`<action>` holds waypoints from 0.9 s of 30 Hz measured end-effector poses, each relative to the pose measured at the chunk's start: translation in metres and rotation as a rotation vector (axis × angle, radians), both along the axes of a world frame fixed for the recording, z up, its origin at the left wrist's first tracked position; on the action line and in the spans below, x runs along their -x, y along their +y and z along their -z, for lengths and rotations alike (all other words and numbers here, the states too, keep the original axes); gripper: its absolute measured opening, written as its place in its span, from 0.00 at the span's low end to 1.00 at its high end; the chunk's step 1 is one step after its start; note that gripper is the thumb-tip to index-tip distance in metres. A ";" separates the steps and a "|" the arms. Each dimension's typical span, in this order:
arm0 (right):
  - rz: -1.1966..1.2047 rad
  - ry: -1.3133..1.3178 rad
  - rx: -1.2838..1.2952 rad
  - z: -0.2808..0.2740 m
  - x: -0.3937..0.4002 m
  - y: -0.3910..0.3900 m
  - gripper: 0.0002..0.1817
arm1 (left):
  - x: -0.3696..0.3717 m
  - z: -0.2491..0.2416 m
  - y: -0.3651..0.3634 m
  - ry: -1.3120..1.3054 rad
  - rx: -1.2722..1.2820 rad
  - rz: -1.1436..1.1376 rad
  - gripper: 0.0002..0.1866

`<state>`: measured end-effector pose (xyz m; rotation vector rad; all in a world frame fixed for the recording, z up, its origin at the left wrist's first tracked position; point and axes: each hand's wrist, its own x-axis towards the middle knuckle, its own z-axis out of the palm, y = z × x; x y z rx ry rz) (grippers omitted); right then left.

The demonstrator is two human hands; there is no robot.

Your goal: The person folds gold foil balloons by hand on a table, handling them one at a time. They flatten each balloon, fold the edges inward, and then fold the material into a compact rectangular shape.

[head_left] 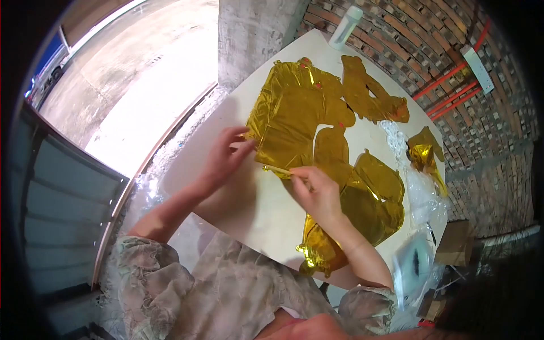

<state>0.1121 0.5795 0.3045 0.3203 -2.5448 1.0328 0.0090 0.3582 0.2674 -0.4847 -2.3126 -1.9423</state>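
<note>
A large gold foil balloon (289, 116), uninflated and creased, lies flat on the white table (226, 226). At its left edge is my left hand (225, 156), fingers apart, fingertips right at the foil. My right hand (317, 190) pinches a thin yellowish straw-like stick (277, 169) just below the balloon's lower edge. The stick points left, and a small shiny gold bit shows by its far end. Beneath my right forearm spreads another gold foil balloon (368, 209), partly hidden by the arm.
More flat gold foil (368, 93) lies toward the back, near a white bottle (345, 28) at the table's far corner. Clear plastic bags (425, 195) and crumpled gold foil (422, 153) crowd the right edge. A brick wall (419, 45) stands beyond, with a doorway on the left.
</note>
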 end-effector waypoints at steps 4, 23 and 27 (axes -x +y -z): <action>-0.014 0.154 -0.009 -0.019 0.007 0.006 0.07 | 0.029 -0.017 -0.009 -0.872 -0.298 0.389 0.32; 0.189 0.106 0.078 -0.049 0.083 0.057 0.09 | 0.023 -0.013 0.016 0.101 0.478 0.482 0.16; 0.294 0.199 -0.125 -0.107 0.149 0.085 0.11 | 0.038 0.018 0.030 0.766 0.501 0.539 0.09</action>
